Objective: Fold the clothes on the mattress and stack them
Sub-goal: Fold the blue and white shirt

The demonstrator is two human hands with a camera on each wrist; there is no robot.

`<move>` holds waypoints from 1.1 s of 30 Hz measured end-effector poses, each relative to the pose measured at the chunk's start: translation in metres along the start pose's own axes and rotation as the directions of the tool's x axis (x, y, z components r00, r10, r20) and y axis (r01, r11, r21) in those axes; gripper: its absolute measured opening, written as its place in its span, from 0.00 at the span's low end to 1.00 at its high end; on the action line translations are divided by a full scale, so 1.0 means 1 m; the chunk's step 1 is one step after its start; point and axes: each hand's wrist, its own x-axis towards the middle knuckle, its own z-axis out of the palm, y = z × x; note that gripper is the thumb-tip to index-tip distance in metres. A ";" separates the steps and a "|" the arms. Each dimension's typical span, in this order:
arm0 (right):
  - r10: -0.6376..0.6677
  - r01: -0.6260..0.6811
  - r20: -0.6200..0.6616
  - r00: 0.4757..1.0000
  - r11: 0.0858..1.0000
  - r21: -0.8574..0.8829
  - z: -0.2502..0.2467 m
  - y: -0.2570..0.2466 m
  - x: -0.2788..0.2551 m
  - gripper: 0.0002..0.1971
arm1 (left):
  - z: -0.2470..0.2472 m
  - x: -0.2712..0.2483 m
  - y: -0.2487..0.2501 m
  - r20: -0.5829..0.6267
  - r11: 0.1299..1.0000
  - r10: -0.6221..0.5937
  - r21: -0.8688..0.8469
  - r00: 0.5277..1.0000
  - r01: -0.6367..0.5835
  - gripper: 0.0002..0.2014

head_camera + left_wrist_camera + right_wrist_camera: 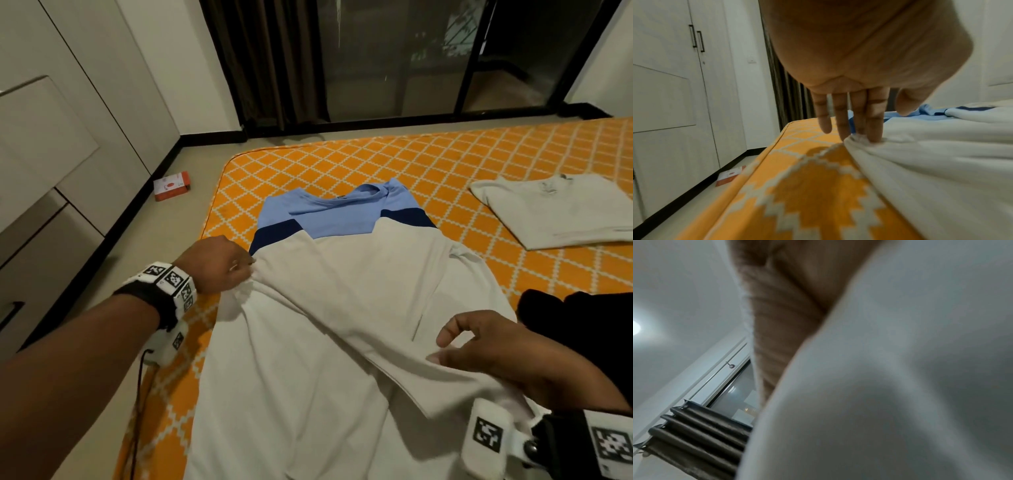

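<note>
A white T-shirt [342, 291] with a light blue yoke and navy bands lies spread on the orange patterned mattress [342, 164]. My left hand [248, 270] is at the shirt's left shoulder edge. In the left wrist view its straight fingers [875, 126] press their tips into the bunched white fabric [941, 154]. My right hand [479, 353] holds a lifted fold of the shirt's right side, thumb on top and fingers curled. In the right wrist view the white cloth [900, 386] drapes across the palm [781, 321] and hides the fingers.
A folded white shirt [548, 212] lies at the back right of the mattress. A black garment [575, 318] sits by my right arm. On the floor to the left are a small orange and white box [171, 186] and wardrobe doors [51, 137]. Behind is a glass door [394, 58].
</note>
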 end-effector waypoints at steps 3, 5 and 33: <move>0.023 -0.020 0.018 1.000 0.991 -0.129 -0.002 0.001 -0.001 0.29 | -0.010 0.028 0.021 0.068 0.981 -0.051 0.188 0.996 0.037 0.36; 0.071 -0.057 0.052 0.996 0.972 -0.228 -0.002 0.001 -0.002 0.31 | -0.007 0.045 0.042 0.108 0.943 -0.119 0.324 0.987 0.078 0.43; 0.144 -0.122 -0.321 0.936 0.989 0.088 0.014 0.037 -0.050 0.16 | 0.038 -0.080 0.232 -0.227 0.978 0.205 0.018 0.952 -0.206 0.16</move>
